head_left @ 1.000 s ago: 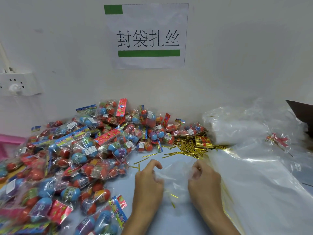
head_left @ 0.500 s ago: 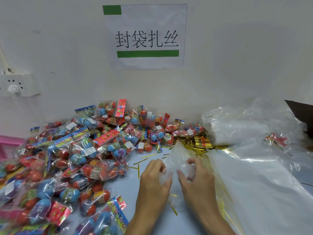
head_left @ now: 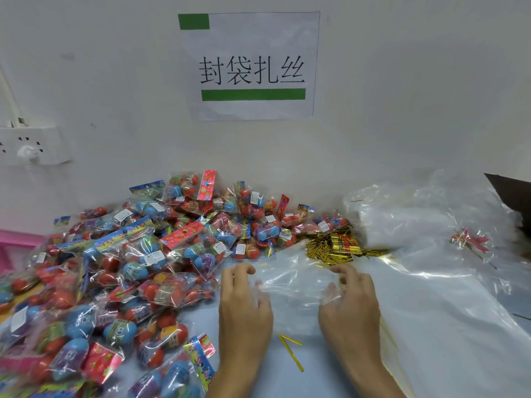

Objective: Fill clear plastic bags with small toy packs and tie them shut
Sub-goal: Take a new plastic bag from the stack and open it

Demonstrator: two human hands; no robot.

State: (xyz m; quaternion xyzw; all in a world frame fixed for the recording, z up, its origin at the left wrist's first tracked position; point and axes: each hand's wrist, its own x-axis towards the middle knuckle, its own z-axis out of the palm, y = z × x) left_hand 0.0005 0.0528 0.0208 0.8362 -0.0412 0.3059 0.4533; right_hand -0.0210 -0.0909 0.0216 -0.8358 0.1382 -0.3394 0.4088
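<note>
You've got the clear bag [head_left: 293, 285] stretched between both hands over the table [head_left: 316, 380]: your left hand [head_left: 244, 308] pinches its left edge, your right hand [head_left: 349, 308] grips the right edge with curled fingers. The toy packs [head_left: 149, 262] sit heaped just left, gold twist ties [head_left: 333, 248] behind.

Bright, even indoor light, wide-angle view

Soft light falls from above with hardly any shadow on the white wall [head_left: 402, 96]. Glare streaks cross the stack of clear plastic bags [head_left: 431, 297] at right and glint off the gold twist ties [head_left: 330, 248]. The toy packs [head_left: 71, 326] blur toward the lower left corner, and straight lines bow near the edges.
</note>
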